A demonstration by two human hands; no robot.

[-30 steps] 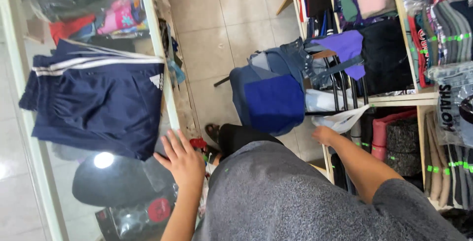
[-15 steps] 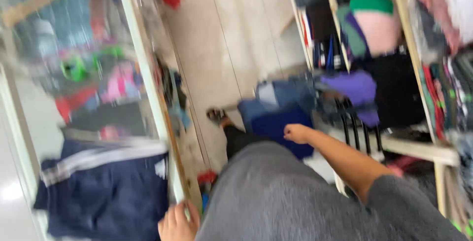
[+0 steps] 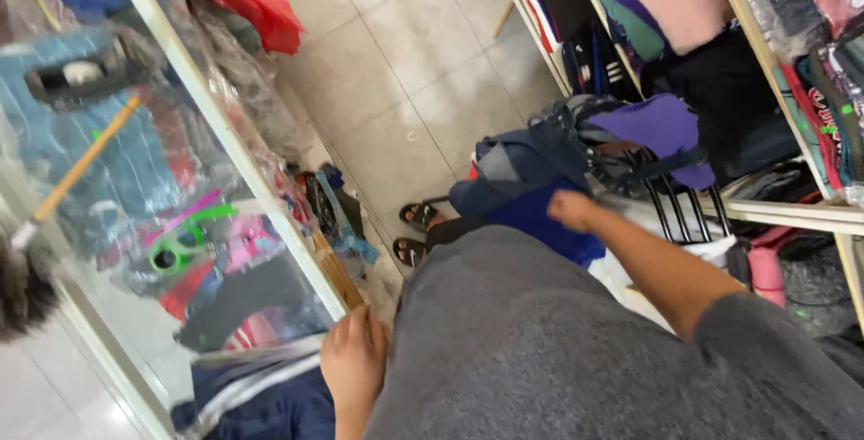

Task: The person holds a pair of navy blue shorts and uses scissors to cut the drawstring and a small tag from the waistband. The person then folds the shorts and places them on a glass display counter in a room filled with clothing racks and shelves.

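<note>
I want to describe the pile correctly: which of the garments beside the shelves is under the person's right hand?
The dark blue garment: the right hand rests on it, whereas the purple garment lies farther away, over the black hangers.

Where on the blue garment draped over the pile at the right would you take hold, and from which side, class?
Grip the blue garment at its loose lower edge, coming from above and the near side, as the right hand does. It hangs free there; further back it is probably pinned under the grey garment and black hangers.
</note>
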